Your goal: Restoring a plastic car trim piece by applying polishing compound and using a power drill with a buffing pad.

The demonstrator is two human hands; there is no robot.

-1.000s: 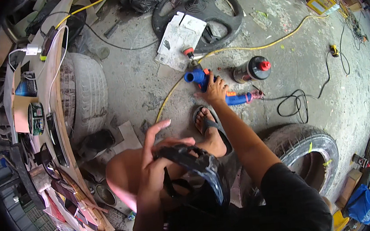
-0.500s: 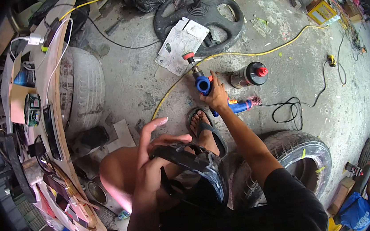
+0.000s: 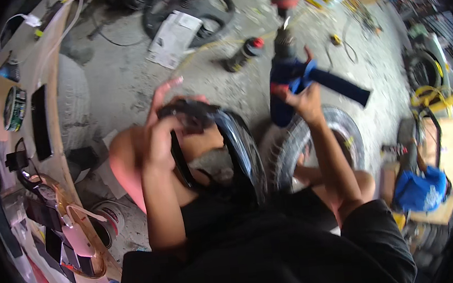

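My left hand (image 3: 161, 137) grips a black, glossy curved plastic part (image 3: 244, 150) with a large opening, held above my lap, fingers bent round its upper end. My right hand (image 3: 304, 104) holds a blue power drill (image 3: 280, 76) raised in the air, with a side handle (image 3: 341, 87) sticking out to the right and a red-rimmed round pad (image 3: 284, 0) on its tip. A dark bottle with a red cap (image 3: 244, 55) stands on the floor left of the drill. A tyre (image 3: 344, 122) lies behind my right forearm. The picture is blurred by motion.
A wooden board (image 3: 53, 71) with clutter runs along the left, beside an old tyre (image 3: 72, 101). A black cross-spoked base (image 3: 219, 6) with a white sheet (image 3: 173, 37) is at the back. Cables, boxes and tools crowd the right, with a blue bag (image 3: 419, 188) low down.
My right hand has lifted the blue drill from the floor, up and to the right. My left hand and the black part have shifted up-left in the picture as the view swung.
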